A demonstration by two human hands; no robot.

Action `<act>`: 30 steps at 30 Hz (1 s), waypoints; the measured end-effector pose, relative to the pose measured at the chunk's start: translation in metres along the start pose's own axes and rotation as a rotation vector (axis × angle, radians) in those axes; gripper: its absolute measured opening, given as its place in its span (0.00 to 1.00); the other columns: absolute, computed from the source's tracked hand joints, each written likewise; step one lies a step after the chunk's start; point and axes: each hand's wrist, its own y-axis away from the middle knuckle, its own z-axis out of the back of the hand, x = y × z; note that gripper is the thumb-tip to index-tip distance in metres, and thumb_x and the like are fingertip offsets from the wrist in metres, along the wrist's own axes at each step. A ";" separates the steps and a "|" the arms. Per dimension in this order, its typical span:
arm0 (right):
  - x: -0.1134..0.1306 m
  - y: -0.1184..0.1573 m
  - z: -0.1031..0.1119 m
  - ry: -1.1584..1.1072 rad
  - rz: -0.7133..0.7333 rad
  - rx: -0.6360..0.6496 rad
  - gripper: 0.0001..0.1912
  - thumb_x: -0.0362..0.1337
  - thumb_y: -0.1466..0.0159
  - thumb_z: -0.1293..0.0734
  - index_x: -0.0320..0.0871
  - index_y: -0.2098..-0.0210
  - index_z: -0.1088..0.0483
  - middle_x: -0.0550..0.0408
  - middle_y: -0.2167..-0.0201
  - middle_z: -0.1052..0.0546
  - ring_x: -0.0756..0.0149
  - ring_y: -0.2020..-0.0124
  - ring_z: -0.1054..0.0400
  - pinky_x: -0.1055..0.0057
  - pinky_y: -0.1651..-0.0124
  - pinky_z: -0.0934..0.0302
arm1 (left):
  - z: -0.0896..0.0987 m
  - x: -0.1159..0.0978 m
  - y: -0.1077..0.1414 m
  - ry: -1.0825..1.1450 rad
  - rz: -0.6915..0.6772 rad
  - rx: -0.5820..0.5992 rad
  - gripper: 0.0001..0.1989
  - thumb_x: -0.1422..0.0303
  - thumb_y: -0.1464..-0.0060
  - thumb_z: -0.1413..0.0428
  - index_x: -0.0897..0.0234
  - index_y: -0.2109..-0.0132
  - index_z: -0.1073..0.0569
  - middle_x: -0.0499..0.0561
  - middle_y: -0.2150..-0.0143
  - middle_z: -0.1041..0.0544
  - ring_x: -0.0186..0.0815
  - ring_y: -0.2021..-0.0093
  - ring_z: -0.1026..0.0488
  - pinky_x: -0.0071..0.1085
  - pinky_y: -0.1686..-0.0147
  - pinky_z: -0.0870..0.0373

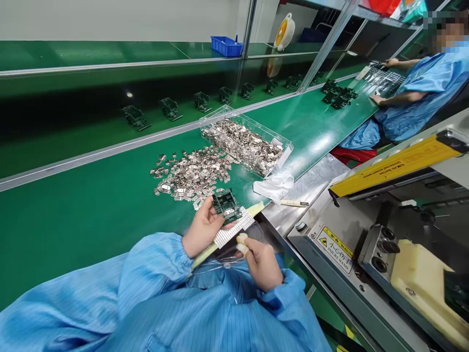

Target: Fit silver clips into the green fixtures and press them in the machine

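Note:
My left hand (203, 227) is closed around a dark plastic frame part (225, 204), holding it tilted above the bench edge. Inside the part shows a small pale, shiny piece. Just below lies a white strip marked off in small rectangles (240, 226), fixed by yellow tape (255, 209). My right hand (264, 264) is apart from the part, near the strip, with thumb and forefinger pinched together. Pale yellowish covers sit on those fingertips. Anything between them is too small to make out. Beyond my left hand spreads a heap of small metal pieces (196, 172).
A clear plastic box (280, 159) of similar metal pieces stands behind the heap. Several dark frame parts (169, 108) line the belt beyond the bench rail. A white cloth (274, 187) lies nearby. At right stands a machine (366, 244) with a hand-injury warning; a co-worker (414, 105) sits farther back.

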 end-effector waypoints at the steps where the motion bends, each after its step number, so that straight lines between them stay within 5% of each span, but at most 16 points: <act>1: 0.007 0.003 0.006 -0.007 0.035 0.012 0.14 0.30 0.38 0.43 0.44 0.64 0.26 0.51 0.67 0.18 0.61 0.66 0.22 0.70 0.63 0.32 | 0.001 -0.001 -0.001 0.024 0.017 -0.006 0.28 0.63 0.55 0.32 0.61 0.51 0.37 0.55 0.49 0.24 0.44 0.53 0.22 0.40 0.57 0.20; 4: 0.024 0.010 0.023 -0.043 0.095 0.025 0.16 0.32 0.34 0.44 0.42 0.57 0.25 0.49 0.63 0.18 0.60 0.62 0.22 0.68 0.59 0.31 | 0.003 -0.003 -0.001 0.075 0.047 -0.029 0.29 0.63 0.57 0.31 0.60 0.51 0.36 0.53 0.51 0.23 0.45 0.53 0.21 0.41 0.57 0.19; 11: 0.041 0.007 0.028 -0.241 -0.014 -0.204 0.09 0.36 0.38 0.35 0.44 0.72 0.24 0.56 0.77 0.20 0.64 0.74 0.24 0.74 0.70 0.32 | 0.004 -0.010 0.005 0.017 0.068 -0.021 0.30 0.64 0.58 0.31 0.62 0.51 0.36 0.56 0.51 0.22 0.44 0.56 0.20 0.37 0.61 0.19; 16: 0.044 0.000 0.023 -0.339 -0.033 -0.307 0.06 0.37 0.41 0.32 0.43 0.73 0.25 0.58 0.82 0.23 0.65 0.81 0.28 0.74 0.76 0.35 | 0.001 -0.011 0.012 0.008 0.096 0.016 0.30 0.58 0.55 0.32 0.62 0.50 0.37 0.56 0.51 0.22 0.41 0.62 0.19 0.33 0.66 0.19; 21: 0.044 -0.002 0.022 -0.328 0.066 -0.237 0.08 0.37 0.35 0.35 0.43 0.63 0.23 0.53 0.72 0.21 0.63 0.70 0.26 0.70 0.67 0.32 | -0.004 -0.009 0.017 -0.029 0.049 0.045 0.27 0.57 0.54 0.33 0.62 0.54 0.37 0.56 0.52 0.23 0.40 0.58 0.20 0.31 0.66 0.20; 26: 0.045 -0.009 0.005 -0.307 0.158 -0.507 0.03 0.34 0.40 0.31 0.46 0.66 0.24 0.51 0.59 0.27 0.60 0.55 0.31 0.65 0.53 0.36 | -0.006 0.000 0.024 -0.091 -0.042 0.095 0.24 0.59 0.47 0.38 0.61 0.49 0.38 0.53 0.54 0.24 0.34 0.61 0.23 0.29 0.64 0.22; 30: 0.048 -0.014 -0.016 -0.346 0.088 -0.570 0.03 0.33 0.41 0.32 0.45 0.67 0.25 0.49 0.51 0.29 0.56 0.49 0.33 0.60 0.46 0.39 | -0.008 0.001 0.030 -0.162 -0.118 0.145 0.19 0.63 0.42 0.42 0.61 0.47 0.38 0.54 0.55 0.24 0.35 0.57 0.23 0.27 0.59 0.25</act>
